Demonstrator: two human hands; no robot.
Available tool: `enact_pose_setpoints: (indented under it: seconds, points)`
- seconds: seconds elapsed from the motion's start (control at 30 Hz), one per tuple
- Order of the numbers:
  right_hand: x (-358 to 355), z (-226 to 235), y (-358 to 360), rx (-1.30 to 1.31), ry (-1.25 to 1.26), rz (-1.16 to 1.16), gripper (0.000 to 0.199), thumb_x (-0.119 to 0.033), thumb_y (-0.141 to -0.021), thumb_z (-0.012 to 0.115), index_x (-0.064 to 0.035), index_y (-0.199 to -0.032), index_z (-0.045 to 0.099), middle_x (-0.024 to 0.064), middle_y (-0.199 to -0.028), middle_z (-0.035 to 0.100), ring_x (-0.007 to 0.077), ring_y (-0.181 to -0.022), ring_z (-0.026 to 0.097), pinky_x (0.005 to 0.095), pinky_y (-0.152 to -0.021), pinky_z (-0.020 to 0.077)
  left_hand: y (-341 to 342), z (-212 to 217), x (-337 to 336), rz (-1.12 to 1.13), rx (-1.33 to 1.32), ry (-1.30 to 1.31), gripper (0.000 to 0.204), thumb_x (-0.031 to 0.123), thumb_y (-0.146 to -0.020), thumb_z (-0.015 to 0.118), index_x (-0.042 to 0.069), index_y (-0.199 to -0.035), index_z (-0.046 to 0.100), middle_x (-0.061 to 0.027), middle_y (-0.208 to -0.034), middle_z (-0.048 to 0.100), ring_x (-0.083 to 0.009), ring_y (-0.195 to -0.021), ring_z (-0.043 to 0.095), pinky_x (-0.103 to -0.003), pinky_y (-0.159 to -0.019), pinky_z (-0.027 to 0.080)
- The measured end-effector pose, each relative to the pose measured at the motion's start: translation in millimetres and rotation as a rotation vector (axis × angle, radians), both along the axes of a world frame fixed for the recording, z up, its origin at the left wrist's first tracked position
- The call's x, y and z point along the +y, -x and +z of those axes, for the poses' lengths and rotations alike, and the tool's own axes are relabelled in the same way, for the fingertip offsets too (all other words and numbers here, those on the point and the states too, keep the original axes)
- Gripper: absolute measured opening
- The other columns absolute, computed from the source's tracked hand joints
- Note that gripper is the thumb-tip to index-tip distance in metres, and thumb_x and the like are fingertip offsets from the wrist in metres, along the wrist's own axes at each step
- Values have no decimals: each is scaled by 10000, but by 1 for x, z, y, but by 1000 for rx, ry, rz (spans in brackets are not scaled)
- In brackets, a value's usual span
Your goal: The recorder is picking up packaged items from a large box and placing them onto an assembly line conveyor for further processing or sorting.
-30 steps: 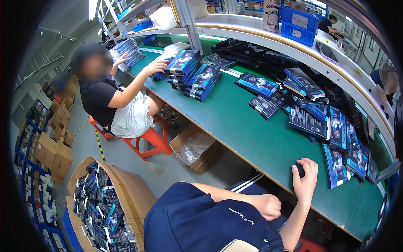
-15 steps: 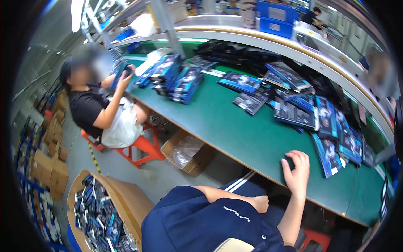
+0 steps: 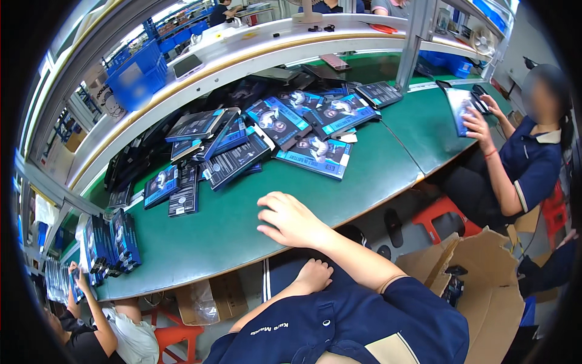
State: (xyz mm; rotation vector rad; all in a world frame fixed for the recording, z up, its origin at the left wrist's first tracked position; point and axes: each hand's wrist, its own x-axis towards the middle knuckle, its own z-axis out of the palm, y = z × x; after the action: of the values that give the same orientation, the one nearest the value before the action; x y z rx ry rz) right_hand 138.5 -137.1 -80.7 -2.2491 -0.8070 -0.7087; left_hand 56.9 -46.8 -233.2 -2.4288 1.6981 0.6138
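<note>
My right hand (image 3: pixel 292 219) hovers over or rests on the green tabletop (image 3: pixel 242 236) by its front edge, fingers a little bent and thumb apart, holding nothing. In my lap lies my left hand (image 3: pixel 314 276), its fingers curled in and nothing visible in them. Beyond my right hand is a loose heap of flat blue-and-black boxes. The nearest to it are a box with a blue printed front (image 3: pixel 315 155) and a dark box (image 3: pixel 237 160) lying back side up. A smaller dark box (image 3: pixel 183 195) lies to the left.
Stacks of similar boxes (image 3: pixel 115 242) stand at the table's left end, beside a seated co-worker. Another co-worker on the right holds a box (image 3: pixel 459 109). A large open carton (image 3: pixel 485 291) is at my right. A metal post (image 3: pixel 415 45) and shelf edge border the far side.
The view has swung to the right, bringing the right-hand co-worker and open carton into sight. Both my hands keep nearly the same pose, the right one open and the left curled in my lap.
</note>
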Motion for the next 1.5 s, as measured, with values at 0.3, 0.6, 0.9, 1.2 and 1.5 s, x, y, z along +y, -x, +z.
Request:
enact_pose_setpoints:
  seconds: [0.3,0.6,0.9,1.2,1.5]
  points:
    - [1,1,4,-18,-154,-5,228,-147,-816,719,-59,-1012,642,68,-930,647,284,-932,605,435,-894,462,2,12,3,-20,-4,17,369,396,-911,590,88,-1102,662,-96,-1017,676,-247,-1004,631,-374,-868,461]
    - [-239,34,-4,-492,-30,-1032,284,-156,-720,742,-61,-957,618,154,-1071,594,349,-1075,540,509,-937,414,-10,23,8,312,418,824,191,169,-891,621,24,-994,689,-135,-948,687,-323,-914,662,-398,-802,536]
    - [-229,37,97,455,302,-1148,396,-397,-931,564,-80,-1151,652,156,-1003,680,348,-996,593,483,-923,387,-11,76,15,245,397,1095,114,110,-828,687,15,-889,699,-114,-830,675,-274,-796,656,-366,-717,530]
    - [-164,22,95,453,-179,-375,153,-148,-873,677,-10,-825,723,76,-783,708,200,-807,656,410,-926,467,-49,152,-13,102,-457,837,557,246,-779,716,125,-1299,555,-127,-1280,578,-315,-1201,545,-493,-1012,423]
    - [-201,-42,62,59,-740,-689,218,-169,-988,582,24,-909,648,48,-899,661,134,-832,580,299,-763,464,-43,188,131,363,-1052,1267,207,101,-765,715,83,-970,695,-119,-1001,709,-299,-929,686,-408,-818,555]
